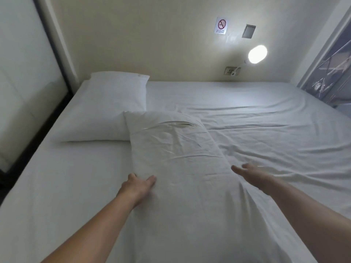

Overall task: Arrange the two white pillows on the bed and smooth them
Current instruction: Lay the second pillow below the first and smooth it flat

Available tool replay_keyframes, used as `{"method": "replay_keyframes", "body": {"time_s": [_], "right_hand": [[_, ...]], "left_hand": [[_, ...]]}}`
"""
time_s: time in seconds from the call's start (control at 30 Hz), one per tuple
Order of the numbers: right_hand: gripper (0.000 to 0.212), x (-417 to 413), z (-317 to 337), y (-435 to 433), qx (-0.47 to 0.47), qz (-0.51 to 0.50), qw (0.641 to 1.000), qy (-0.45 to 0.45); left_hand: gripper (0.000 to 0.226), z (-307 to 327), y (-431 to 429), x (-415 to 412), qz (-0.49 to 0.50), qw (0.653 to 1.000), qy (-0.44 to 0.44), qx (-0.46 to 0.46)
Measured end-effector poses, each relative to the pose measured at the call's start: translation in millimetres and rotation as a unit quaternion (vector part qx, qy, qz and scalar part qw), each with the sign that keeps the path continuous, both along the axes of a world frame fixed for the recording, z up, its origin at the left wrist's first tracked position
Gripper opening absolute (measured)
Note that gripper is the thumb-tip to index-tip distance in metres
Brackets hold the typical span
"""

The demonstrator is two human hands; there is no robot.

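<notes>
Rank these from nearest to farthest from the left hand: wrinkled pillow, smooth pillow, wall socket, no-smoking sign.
From the left hand:
1. Wrinkled pillow, touching its fingers, mid-bed.
2. Smooth pillow, beyond, by the wall at left.
3. Wall socket, low on the far wall, right.
4. No-smoking sign, higher up.

Left hand [139,185] flat with fingers spread, right hand [252,172] open and blurred, both arms outstretched.

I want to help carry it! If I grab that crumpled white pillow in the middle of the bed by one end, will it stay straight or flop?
The crumpled white pillow would probably flop: its creased cover looks loose and soft. It likely isn't heavy, since it barely dents the white bed sheet. It shouldn't roll, because it lies flat.
</notes>
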State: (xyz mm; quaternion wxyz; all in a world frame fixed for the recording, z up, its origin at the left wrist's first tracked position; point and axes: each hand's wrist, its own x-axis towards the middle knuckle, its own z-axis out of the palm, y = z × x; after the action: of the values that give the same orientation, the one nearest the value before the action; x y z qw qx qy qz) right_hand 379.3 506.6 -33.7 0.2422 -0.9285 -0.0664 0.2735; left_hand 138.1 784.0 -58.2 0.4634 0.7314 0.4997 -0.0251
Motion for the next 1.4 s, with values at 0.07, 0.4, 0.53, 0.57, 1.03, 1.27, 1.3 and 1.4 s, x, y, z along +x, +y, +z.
{"method": "replay_keyframes", "body": {"time_s": [0.07,0.4,0.53,0.57,1.03,1.27,1.3,1.4], "right_hand": [[0.08,-1.1,-18.8,-0.4,0.019,-0.009,0.998,0.055],[0.066,-0.8,-25.5,17.3,0.134,-0.105,0.983,0.074],[0.053,0.2,40.2,13.6,0.205,-0.12,0.971,0.016],[0.048,0.0,60.8,10.2,0.228,-0.124,0.966,0.001],[0.054,-176.3,170.3,154.9,0.225,0.259,0.935,0.089],[0.022,-167.0,95.1,128.1,0.227,0.186,0.951,0.099],[0.024,-158.9,73.8,114.5,0.188,0.164,0.963,0.1],[0.03,-144.8,17.3,80.1,0.093,0.126,0.98,0.126]], "left_hand": [[0.097,-10.8,-3.9,7.3,0.02,0.998,-0.042,-0.039],[0.12,-29.2,-23.4,45.5,0.044,0.995,-0.073,-0.059],[0.113,-16.0,-43.8,56.8,0.047,0.974,-0.18,-0.128],[0.109,-13.1,-50.9,59.6,0.038,0.967,-0.205,-0.149],[0.055,115.3,15.2,-29.6,0.013,0.949,-0.287,-0.128],[0.063,110.4,107.1,-140.2,0.043,0.979,-0.166,-0.111],[0.06,97.3,112.3,-153.4,0.043,0.988,-0.129,-0.078],[0.05,54.5,112.1,-185.4,0.052,0.995,-0.064,-0.053]]}}
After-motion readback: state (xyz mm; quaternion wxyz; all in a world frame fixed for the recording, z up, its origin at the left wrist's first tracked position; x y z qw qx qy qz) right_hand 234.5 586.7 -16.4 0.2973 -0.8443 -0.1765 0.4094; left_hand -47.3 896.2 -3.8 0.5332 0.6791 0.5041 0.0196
